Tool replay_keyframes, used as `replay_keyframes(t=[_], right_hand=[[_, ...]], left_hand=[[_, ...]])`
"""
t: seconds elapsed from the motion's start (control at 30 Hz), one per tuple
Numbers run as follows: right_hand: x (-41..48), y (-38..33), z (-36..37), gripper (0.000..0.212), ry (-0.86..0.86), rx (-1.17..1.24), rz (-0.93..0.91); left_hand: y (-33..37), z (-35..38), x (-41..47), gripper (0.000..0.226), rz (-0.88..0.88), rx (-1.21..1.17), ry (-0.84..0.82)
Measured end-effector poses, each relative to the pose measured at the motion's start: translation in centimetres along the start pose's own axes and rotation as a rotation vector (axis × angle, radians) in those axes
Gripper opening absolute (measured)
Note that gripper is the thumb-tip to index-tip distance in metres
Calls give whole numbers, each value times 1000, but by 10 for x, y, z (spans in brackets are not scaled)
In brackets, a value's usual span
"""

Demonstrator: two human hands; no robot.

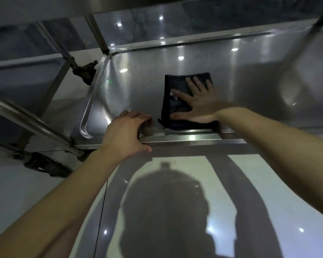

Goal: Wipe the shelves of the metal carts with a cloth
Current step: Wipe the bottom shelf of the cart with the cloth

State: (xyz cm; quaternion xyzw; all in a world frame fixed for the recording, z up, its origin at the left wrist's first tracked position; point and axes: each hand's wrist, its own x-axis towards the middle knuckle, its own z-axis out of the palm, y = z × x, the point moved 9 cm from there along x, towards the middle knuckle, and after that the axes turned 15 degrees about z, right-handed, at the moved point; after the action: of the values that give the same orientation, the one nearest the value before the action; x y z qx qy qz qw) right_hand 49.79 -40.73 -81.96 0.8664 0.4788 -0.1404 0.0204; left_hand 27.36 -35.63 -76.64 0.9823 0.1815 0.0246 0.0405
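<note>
Two hands, right (198, 105) flat on cloth (177, 88), left (127, 131) gripping shelf (250, 75) rim

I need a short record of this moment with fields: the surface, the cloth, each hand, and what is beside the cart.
surface: bottom shelf of a metal cart, shiny, with a raised rim
cloth: dark folded cloth, lying flat on the shelf near its front edge
right hand: right hand spread flat on the cloth, fingers open
left hand: left hand gripping the front rim of the shelf, left of the cloth
beside the cart: a caster wheel behind the shelf's left corner
floor: glossy floor with the person's shadow
</note>
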Motion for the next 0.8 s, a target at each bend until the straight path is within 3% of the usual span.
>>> replay_keyframes(t=[0.2,0.33,0.4,0.43,0.5,0.57,0.67,0.73,0.8], right_hand=[[-124,21,27,99,142,-78,-158],[-133,3,29,88,271,-201,-63],[-126,-30,32,88,275,-220,-47],[-122,-46,34,89,270,-223,-45],[-116,-69,35,92,264,-210,-23],[-114,-78,35,93,262,-192,1],[-111,-88,37,92,280,-200,-5],[-109,-105,40,91,285,-204,-29],[-104,-131,44,89,290,-225,-65]], left_hand=[[4,-1,-1,110,29,46,13],[1,14,-8,127,43,-18,-128],[1,17,-26,117,36,-170,-116],[-2,15,-38,101,36,-259,-30],[-18,2,-72,58,-13,-379,303],[-48,-13,-121,34,-229,-425,657],[-100,-17,-188,53,-673,-461,984],[-123,-21,-200,71,-726,-493,1063],[-139,-26,-186,84,-648,-650,1042]])
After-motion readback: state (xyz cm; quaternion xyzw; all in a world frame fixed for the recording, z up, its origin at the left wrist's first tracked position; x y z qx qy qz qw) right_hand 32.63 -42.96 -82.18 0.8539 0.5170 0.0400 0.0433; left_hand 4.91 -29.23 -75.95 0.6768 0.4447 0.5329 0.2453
